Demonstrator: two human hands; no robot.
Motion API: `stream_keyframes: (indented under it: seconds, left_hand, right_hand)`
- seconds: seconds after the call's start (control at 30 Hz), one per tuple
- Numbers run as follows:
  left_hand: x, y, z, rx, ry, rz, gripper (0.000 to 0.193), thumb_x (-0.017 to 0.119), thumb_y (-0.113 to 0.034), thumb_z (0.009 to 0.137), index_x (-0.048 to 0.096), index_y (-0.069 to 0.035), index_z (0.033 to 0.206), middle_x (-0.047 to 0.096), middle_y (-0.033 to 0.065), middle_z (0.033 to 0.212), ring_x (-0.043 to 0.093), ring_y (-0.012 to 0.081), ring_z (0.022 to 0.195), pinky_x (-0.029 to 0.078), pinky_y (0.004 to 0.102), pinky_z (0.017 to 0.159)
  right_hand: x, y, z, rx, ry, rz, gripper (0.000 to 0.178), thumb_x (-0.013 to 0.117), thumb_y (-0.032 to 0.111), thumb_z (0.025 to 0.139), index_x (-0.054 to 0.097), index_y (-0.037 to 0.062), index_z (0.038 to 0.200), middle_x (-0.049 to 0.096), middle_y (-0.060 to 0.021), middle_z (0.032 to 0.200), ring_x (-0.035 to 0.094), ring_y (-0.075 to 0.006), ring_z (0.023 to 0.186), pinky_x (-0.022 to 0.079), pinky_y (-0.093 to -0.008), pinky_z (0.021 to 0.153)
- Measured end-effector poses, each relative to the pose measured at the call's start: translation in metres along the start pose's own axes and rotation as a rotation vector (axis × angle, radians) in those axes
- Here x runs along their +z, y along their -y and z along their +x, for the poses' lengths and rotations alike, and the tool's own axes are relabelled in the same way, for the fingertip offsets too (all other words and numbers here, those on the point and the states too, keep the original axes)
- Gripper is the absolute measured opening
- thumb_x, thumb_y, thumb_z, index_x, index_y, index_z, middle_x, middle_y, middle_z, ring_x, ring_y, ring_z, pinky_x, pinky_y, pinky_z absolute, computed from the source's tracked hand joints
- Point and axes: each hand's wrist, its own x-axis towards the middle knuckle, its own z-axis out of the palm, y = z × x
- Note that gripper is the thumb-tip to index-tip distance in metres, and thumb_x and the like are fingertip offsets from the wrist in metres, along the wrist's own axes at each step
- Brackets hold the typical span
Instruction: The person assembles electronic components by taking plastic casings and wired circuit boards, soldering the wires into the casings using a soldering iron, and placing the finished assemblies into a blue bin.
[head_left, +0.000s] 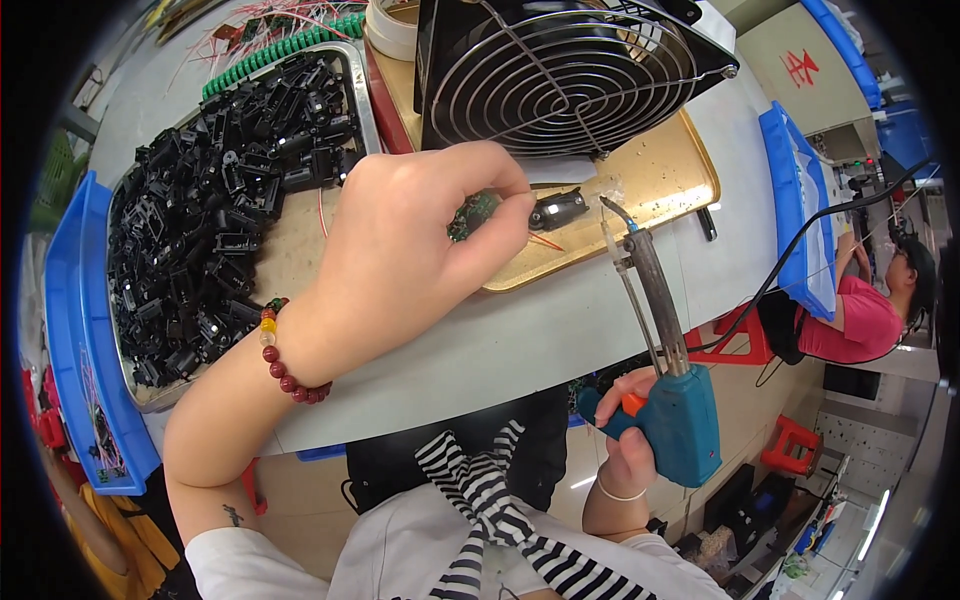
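Your left hand (400, 240): thumb and forefinger together at the left end of the black housing (559, 210), which lies on or over the gold tray (682, 172); exact grip, cannot tell. Your right hand (628, 452) is clamped round the teal soldering gun (688, 425), tip (621, 214) just beside the housing. Risk: if hot, a wrist slip could melt plastic or burn you.
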Motion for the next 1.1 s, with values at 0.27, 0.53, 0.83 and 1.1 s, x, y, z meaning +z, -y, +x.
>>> stream_keyframes:
  seconds: [0.27, 0.53, 0.83, 1.1]
  left_hand:
    - [0.0, -0.001, 0.0, -0.005, 0.007, -0.002, 0.009, 0.061, -0.007, 0.075, 0.062, 0.002, 0.077, 0.062, 0.0086, 0.066, 0.058, 0.0117, 0.054, 0.044, 0.0213, 0.05]
    - [0.0, -0.002, 0.001, -0.001, -0.001, -0.016, 0.009, 0.061, -0.007, 0.075, 0.062, 0.001, 0.077, 0.062, 0.0083, 0.065, 0.057, 0.0119, 0.054, 0.043, 0.0215, 0.05]
    - [-0.018, -0.01, 0.006, 0.182, 0.142, 0.126, 0.01, 0.065, -0.006, 0.072, 0.063, -0.003, 0.081, 0.059, 0.007, 0.077, 0.058, 0.0178, 0.06, 0.046, 0.0254, 0.053]
    - [-0.018, -0.007, 0.007, 0.442, 0.062, 0.409, 0.016, 0.068, -0.004, 0.063, 0.06, -0.006, 0.077, 0.052, 0.0074, 0.087, 0.053, 0.0214, 0.068, 0.045, 0.0287, 0.057]
  right_hand:
    - [-0.001, -0.002, 0.001, -0.04, 0.001, 0.041, 0.044, 0.06, 0.017, 0.074, 0.045, -0.0066, 0.107, 0.052, -0.0206, 0.097, 0.055, -0.0195, 0.057, 0.045, -0.0246, 0.051]
    - [-0.002, -0.002, 0.002, -0.055, 0.019, 0.024, 0.044, 0.06, 0.016, 0.074, 0.045, -0.0075, 0.108, 0.051, -0.0217, 0.099, 0.056, -0.0198, 0.058, 0.045, -0.024, 0.052]
    - [-0.007, -0.004, -0.002, -0.052, -0.006, 0.08, 0.045, 0.06, 0.017, 0.074, 0.043, -0.0075, 0.108, 0.05, -0.0219, 0.101, 0.055, -0.02, 0.057, 0.044, -0.0245, 0.052]
    - [-0.004, -0.002, 0.002, -0.073, 0.008, 0.101, 0.045, 0.061, 0.016, 0.074, 0.043, -0.008, 0.107, 0.05, -0.0219, 0.098, 0.054, -0.0197, 0.057, 0.044, -0.0242, 0.051]
